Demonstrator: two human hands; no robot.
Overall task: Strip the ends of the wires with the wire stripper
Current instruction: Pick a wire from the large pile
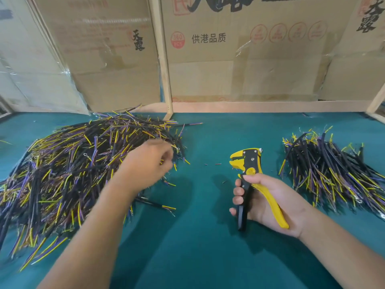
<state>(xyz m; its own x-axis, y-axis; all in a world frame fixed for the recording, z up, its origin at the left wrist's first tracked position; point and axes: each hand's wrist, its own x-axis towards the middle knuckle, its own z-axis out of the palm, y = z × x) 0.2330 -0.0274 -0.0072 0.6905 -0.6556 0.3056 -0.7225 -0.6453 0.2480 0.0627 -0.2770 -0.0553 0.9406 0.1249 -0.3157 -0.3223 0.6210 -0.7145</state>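
The yellow-and-black wire stripper (250, 174) serves as the landmark, held upright above the green surface (198, 247) with its head pointing away from the person. The right hand (268, 203) grips it: fingers curl round the black handle, the thumb lies across the top near the pivot, and the yellow handle runs along the palm. The handles are spread apart and the tool's mouth faces left.

No box or tray holds the wires; they lie loose on the surface in two heaps. Left of the stripper sits the large pile of wires (73, 170), black sheaths with yellow and purple cores showing at the ends, some ending in small ring terminals. The left hand (148, 165) is at that pile's near-right edge, fingers curled into the wire ends; it is blurred, so whether it actually pinches a wire cannot be told. Right of the stripper, well apart from it, lies the smaller pile of wires (333, 170) of the same kind.

Between the stripper and the large pile a few tiny insulation scraps (216, 164) dot the surface. Beyond the stripper, cardboard boxes (239, 65) printed with Chinese characters stand behind a pale wooden frame (164, 59) at the back edge.
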